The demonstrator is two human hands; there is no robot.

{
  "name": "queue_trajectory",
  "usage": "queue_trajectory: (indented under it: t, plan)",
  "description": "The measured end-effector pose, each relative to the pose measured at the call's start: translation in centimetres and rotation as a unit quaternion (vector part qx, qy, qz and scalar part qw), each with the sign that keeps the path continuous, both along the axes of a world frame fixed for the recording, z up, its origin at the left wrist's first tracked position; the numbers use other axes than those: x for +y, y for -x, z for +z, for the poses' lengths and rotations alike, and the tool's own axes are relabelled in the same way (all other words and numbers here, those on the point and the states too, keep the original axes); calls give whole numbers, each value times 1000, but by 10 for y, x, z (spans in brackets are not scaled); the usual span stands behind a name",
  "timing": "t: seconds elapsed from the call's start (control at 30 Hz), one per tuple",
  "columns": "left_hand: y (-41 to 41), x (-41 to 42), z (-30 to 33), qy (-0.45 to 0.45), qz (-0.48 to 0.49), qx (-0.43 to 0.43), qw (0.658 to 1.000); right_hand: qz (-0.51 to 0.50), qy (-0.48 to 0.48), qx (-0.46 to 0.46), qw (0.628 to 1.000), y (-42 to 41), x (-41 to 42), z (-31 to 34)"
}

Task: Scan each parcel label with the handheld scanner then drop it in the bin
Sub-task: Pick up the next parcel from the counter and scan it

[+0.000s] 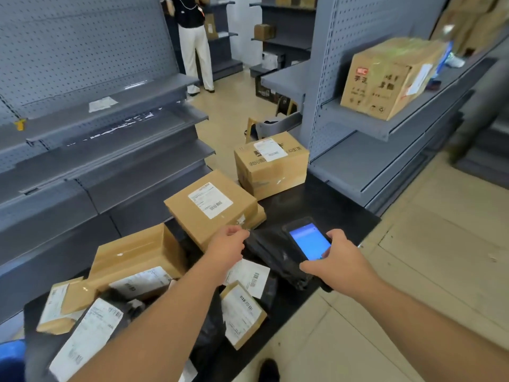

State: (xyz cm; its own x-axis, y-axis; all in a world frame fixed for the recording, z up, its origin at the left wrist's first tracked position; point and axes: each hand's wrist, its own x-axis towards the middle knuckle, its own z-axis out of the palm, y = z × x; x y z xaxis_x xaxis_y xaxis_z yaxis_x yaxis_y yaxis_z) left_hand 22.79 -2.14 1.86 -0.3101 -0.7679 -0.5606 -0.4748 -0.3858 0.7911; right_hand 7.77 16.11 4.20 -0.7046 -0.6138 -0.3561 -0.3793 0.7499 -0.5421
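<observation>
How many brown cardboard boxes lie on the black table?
5 visible: far box, middle box, open-flap box, left box, small box by the forearm. Arms and black bags may hide more.

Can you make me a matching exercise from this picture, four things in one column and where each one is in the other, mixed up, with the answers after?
Things
1. handheld scanner
2. black bag parcel
3. box with red mark
4. far labelled box

Places
A. on the grey shelf at the right
B. in the right hand
C. at the far end of the black table
D. on the table between the two hands, left hand at its edge

Pairs: 1-B, 2-D, 3-A, 4-C
</observation>
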Motion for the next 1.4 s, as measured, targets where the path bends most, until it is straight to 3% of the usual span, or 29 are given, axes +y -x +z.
queue_trajectory:
  t: [0.27,0.63,1.07,1.4]
  plan:
    - [92,-48,-7,-9,-27,19,999,-40,-22,36,998,87,-38,-1]
    - [180,-76,-25,1,-30,-11,1000,-38,-19,12,999,188,-68,-21]
    - [291,-54,-34,29,117,-10,993,91,22,-36,995,359,-107,-22]
    - [300,-84,-40,22,215,-26,976,150,40,-81,985,393,-186,-36]
